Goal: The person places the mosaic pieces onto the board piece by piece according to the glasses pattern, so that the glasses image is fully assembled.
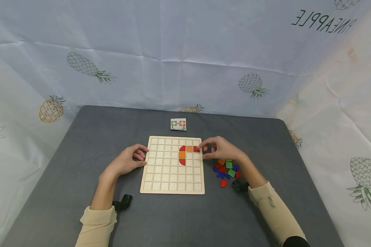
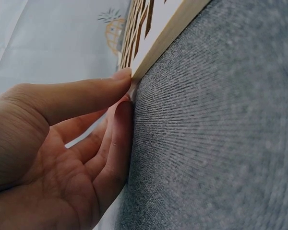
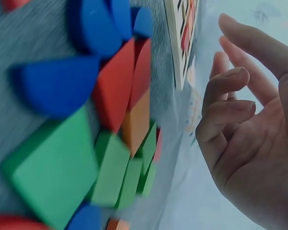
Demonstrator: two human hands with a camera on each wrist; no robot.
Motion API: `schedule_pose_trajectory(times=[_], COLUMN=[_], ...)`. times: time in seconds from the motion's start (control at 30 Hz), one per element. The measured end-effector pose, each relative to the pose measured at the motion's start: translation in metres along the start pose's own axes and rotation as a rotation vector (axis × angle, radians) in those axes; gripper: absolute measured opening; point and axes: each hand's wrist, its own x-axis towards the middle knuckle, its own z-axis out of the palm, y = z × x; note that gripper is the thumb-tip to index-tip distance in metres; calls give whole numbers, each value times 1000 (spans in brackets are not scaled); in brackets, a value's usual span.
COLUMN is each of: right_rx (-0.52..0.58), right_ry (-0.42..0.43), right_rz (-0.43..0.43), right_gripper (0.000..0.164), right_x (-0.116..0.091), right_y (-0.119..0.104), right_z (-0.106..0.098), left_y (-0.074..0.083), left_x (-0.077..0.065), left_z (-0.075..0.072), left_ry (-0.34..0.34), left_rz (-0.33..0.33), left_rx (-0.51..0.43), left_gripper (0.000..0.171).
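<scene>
A wooden grid board (image 1: 160,178) lies flat on the grey table. My left hand (image 1: 128,159) rests at its left edge; in the left wrist view the thumb (image 2: 117,82) touches the rim, other fingers bent beside it. On the board, red quarter-round pieces (image 1: 182,161) and orange squares (image 1: 182,155) form a bent line. My right hand (image 1: 221,148) is over the upper right edge, index fingertip at the red piece (image 1: 196,149) there. The right wrist view shows thumb and index finger apart, nothing visible between them. Whether that fingertip touches the red piece is hard to tell.
Right of the board, under the right forearm, lies a loose heap of red, blue, green and orange pieces (image 1: 229,165). One red piece (image 1: 224,183) sits nearer the front. Behind the board is a small printed card (image 1: 178,124). A pineapple-print curtain (image 1: 173,41) hangs behind the table.
</scene>
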Motion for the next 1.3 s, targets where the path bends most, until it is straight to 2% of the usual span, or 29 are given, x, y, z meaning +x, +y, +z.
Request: schedule_pose_trajectory(times=[0.37, 0.57, 0.97, 1.3], right_rx=[83, 63, 39, 44], right_ry=[-25, -56, -109, -145], right_rz=[87, 98, 71, 55], right_gripper=[31, 29, 29, 27], right_x=[-33, -44, -49, -45], right_y=[25, 37, 52, 51], right_z=[-18, -27, -31, -31], left_y=[-2, -1, 0, 0], left_x=[3, 2, 1, 2], left_z=[0, -1, -1, 0], left_ry=[-4, -6, -6, -7], left_rz=[0, 3, -11, -13], left_rx=[3, 0, -8, -11], left_gripper=[41, 41, 41, 41])
